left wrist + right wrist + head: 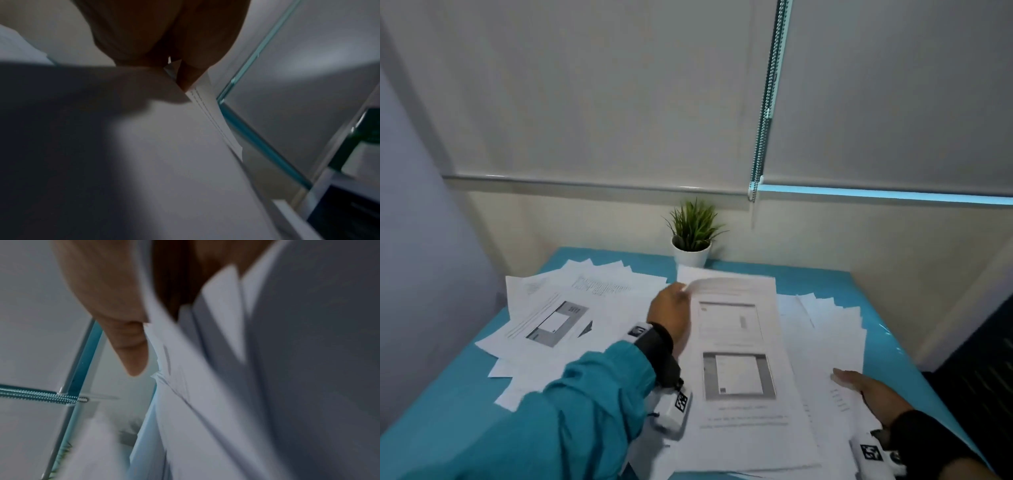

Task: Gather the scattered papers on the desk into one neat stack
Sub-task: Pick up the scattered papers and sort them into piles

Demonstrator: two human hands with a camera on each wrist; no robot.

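Observation:
White printed papers lie scattered over a teal desk. One loose pile spreads at the back left, and another fan of sheets lies at the right. In the middle a sheet with two grey screenshots lies on top. My left hand pinches its upper left edge, which curls up; the left wrist view shows fingertips closed on that sheet's edge. My right hand holds the near edge of the right-hand sheets, thumb on top, fingers hidden beneath.
A small green plant in a white pot stands at the desk's back edge against the wall. A bead chain hangs from the roller blinds above. A dark piece of furniture stands past the desk's right edge.

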